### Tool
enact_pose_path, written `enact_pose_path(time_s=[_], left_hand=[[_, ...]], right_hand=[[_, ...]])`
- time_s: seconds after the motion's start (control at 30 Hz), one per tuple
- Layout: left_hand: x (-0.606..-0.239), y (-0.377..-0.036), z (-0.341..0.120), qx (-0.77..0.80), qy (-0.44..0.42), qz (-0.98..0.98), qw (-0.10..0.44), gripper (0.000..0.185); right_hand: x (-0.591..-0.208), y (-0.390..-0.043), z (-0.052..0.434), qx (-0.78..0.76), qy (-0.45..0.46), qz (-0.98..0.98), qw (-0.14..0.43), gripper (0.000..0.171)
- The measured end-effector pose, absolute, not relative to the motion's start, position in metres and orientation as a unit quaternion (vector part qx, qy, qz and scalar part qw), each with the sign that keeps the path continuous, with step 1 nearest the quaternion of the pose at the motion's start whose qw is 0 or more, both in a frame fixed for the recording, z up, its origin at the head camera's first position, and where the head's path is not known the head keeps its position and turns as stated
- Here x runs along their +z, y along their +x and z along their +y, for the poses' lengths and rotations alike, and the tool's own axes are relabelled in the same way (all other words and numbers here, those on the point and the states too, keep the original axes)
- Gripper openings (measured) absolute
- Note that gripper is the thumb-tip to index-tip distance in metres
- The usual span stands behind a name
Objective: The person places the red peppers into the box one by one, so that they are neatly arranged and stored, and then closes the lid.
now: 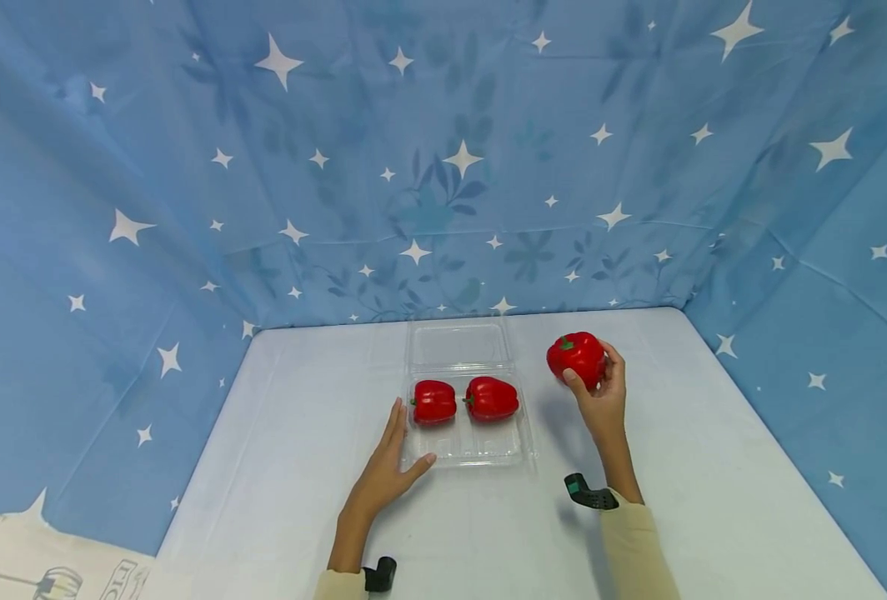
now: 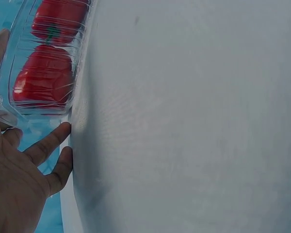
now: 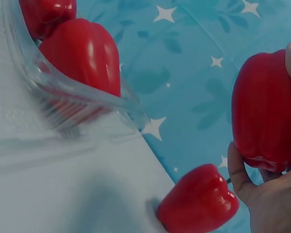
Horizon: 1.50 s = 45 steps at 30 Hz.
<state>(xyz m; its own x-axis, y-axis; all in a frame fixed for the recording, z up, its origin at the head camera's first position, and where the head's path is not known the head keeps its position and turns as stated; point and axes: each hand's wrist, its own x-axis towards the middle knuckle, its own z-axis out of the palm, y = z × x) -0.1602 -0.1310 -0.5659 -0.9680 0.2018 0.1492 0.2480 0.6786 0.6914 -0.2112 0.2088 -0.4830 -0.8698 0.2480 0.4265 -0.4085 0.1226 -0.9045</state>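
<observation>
**Loading red peppers into a clear tray: third pepper held in the air**

Draped behind and to both sides is a blue star-printed cloth point(image 1: 443, 167), by which the white table point(image 1: 301, 542) is enclosed. A clear plastic clamshell tray point(image 1: 466, 446) is set near the middle of the table, with its hinged lid point(image 1: 457, 343) laid open flat toward the back. The rear half of the tray is filled by two red peppers, the left pepper point(image 1: 433, 402) and the middle pepper point(image 1: 492, 398), which lie side by side; the front half is bare.

A third pepper, the held pepper point(image 1: 574, 354), is kept above the table to the right of the tray and clear of it. It is gripped from below by the right hand point(image 1: 604, 400), whose thumb and fingers are curled round it. In the right wrist view a spare pepper point(image 3: 199, 199) is seen lying on the table under the held one; in the head view it cannot be made out.

The left hand point(image 1: 387, 475) is laid flat on the table, its fingers straight along the tray's left wall and its thumb at the front left corner; nothing is gripped by it.

The step in hand is judged to be the carrying of a pepper toward the tray, which seems to be steadied meanwhile. A next move would call for the pepper to be brought leftward over the rim and lowered into the bare front half, without the light tray being knocked or the seated peppers disturbed.
</observation>
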Motion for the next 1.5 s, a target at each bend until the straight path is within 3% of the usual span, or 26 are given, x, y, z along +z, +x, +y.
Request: enact_pose_path(time_s=[0.37, 0.73, 1.27, 1.5], left_hand=[[-0.567, -0.158, -0.130, -0.390, -0.119, -0.913, 0.029, 0.093], [-0.568, -0.157, -0.128, -0.397, -0.120, -0.910, 0.027, 0.093], [-0.567, -0.159, -0.129, -0.390, -0.126, -0.911, 0.041, 0.095], [-0.567, -0.160, -0.131, -0.390, -0.131, -0.910, 0.045, 0.094]], right_hand=[[-0.482, -0.201, 0.182, 0.649, 0.102, -0.736, 0.162, 0.076], [-0.488, -0.196, 0.160, 0.616, 0.127, -0.769, 0.120, 0.079], [-0.513, -0.194, 0.120, 0.476, 0.235, -0.838, 0.126, 0.076], [-0.520, -0.188, 0.099, 0.416, 0.242, -0.866, 0.136, 0.077]])
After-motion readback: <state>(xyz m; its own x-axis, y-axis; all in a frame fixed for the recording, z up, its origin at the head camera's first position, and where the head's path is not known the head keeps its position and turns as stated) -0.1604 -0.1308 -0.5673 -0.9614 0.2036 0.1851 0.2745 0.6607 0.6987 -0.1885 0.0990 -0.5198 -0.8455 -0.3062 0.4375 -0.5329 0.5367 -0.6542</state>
